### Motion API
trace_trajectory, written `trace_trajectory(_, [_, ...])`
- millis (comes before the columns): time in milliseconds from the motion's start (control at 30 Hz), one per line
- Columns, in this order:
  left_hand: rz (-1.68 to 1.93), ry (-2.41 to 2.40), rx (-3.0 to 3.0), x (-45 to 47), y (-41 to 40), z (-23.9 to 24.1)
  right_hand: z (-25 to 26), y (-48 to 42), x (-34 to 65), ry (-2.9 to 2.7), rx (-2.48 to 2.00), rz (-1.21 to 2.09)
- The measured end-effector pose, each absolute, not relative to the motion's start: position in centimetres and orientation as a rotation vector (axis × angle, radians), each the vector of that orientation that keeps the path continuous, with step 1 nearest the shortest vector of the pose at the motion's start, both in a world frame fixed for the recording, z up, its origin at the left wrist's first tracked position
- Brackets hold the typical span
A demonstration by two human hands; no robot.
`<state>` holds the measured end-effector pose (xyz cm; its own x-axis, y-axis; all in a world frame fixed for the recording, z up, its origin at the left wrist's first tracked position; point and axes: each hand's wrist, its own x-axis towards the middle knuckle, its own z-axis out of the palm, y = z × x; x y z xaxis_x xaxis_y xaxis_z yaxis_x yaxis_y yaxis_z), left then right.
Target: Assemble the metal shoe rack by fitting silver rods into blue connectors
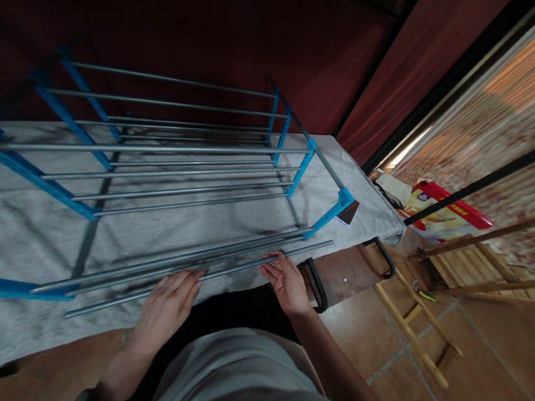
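Note:
A loose grey metal rod [237, 269] lies crosswise at the front of the cloth-covered table, just in front of a rack. My left hand [170, 300] is closed over the rod left of its middle, palm down. Farther right, my right hand [285, 283] grips the same rod, palm turned up and fingertips at the metal. Beyond both hands stands the tiered rack of metal rods [168, 149] joined by blue plastic side brackets [72, 197]. Its lowest front rods [172, 261] run close to the loose one.
Grey cloth [31, 223] covers the table. A brown bench seat with black metal loops [350, 278] sits at the front right. Wooden frames [412, 326] lie on the tiled floor, near a red and yellow box [448, 207] and a brick wall [511, 164].

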<state>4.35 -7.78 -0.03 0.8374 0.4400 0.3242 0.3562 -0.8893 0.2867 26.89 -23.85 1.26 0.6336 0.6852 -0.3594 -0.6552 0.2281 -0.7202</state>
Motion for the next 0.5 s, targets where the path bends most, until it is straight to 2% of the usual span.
trace_trajectory(500, [0.590, 0.638, 2.801, 5.1, -8.4, 0.0, 1.9, -23.5, 24.9, -0.119, -0.970, 0.978])
